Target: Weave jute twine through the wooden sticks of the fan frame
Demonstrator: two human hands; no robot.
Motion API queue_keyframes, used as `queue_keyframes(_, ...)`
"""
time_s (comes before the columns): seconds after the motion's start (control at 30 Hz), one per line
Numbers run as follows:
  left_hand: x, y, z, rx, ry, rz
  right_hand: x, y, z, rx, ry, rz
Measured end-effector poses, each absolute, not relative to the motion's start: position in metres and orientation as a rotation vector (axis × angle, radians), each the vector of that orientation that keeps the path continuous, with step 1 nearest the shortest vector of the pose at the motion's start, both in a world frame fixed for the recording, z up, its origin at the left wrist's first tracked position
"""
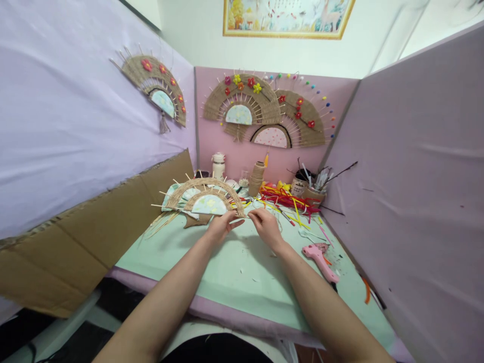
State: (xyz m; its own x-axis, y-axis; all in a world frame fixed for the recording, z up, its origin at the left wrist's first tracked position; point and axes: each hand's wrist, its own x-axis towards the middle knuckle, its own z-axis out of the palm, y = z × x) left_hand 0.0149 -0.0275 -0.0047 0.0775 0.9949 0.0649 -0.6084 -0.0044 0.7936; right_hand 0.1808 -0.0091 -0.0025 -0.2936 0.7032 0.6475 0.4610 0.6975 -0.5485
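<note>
A half-round woven fan [206, 194] of brown twine on thin wooden sticks is held over the table, its curved edge facing away from me. Its small half-round centre [209, 204] is covered in pale green floral cloth. My left hand [223, 225] grips the fan from below, near its lower right corner, with some fingers stretched out. At that same corner, my right hand [265, 225] has thumb and fingers pinched on the tip of the end stick [246, 217]. Whether twine is pinched there too, I cannot tell.
Behind stand a twine cone [257, 177], a white bottle [218, 166] and a pot of sticks [315, 191]. Red and yellow pipe cleaners [291, 199] lie nearby. A pink glue gun [320, 262] rests right. Cardboard [113, 222] borders the left; finished fans [242, 98] hang behind.
</note>
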Motion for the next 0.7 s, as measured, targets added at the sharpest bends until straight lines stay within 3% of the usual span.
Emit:
queue_keyframes(0.5, 0.008, -0.0313, -0.0003, 0.799, 0.574, 1.235, 0.1828, -0.002, -0.0022, -0.912, -1.562, 1.402)
queue_keyframes(0.7, 0.0058, -0.032, -0.0009, 0.756, 0.535, 1.154, 0.1827, -0.0027, -0.0019, -0.907, -1.523, 1.462)
